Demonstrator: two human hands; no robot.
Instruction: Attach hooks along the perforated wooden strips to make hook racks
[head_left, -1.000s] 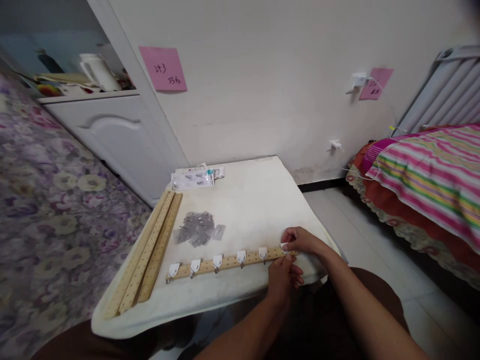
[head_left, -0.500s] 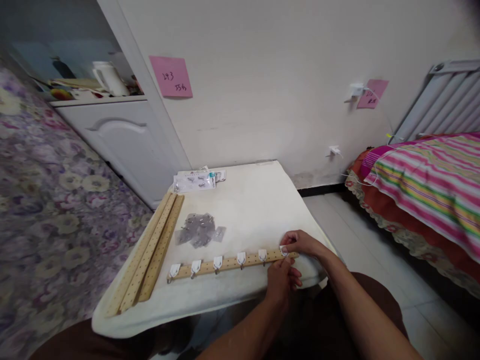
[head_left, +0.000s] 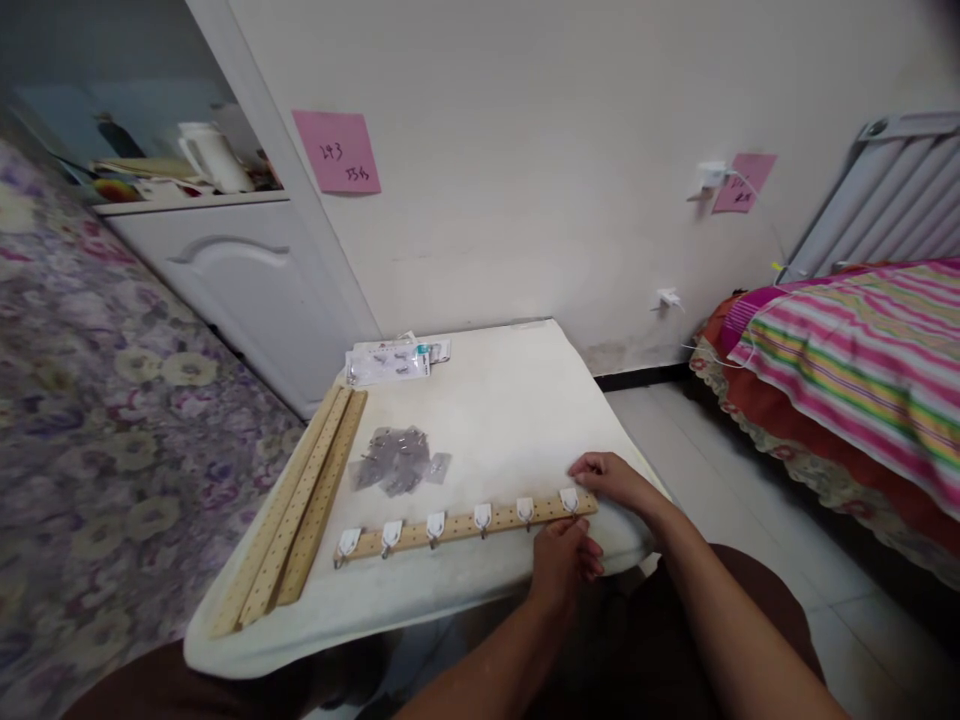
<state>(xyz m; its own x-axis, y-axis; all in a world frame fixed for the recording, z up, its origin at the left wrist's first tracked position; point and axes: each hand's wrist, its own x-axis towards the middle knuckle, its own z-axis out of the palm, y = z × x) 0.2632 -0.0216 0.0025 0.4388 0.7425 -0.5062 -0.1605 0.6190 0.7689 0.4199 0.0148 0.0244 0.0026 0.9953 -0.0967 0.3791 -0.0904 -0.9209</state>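
Note:
A perforated wooden strip (head_left: 457, 528) lies along the near part of the table, with several white adhesive hooks (head_left: 482, 517) spaced along it. The rightmost hook (head_left: 569, 499) sits near the strip's right end, its metal part toward me. My left hand (head_left: 561, 558) is at the strip's near edge just below that hook; its fingertips seem to touch there, the other fingers loosely apart. On the far side of the strip, my right hand (head_left: 611, 480) is just off the hook, fingers bent and loosely apart, nothing visible in them.
Several more perforated wooden strips (head_left: 304, 510) lie along the table's left edge. Grey-looking flat packets (head_left: 397, 460) are heaped mid-left, and packaged items (head_left: 388, 362) lie at the back left. The table (head_left: 502, 400) stands against a wall; a bed (head_left: 862, 340) is at right.
My right hand has let go of the rightmost hook and moved slightly up and right, so the hook is in plain view. My left hand has barely moved.

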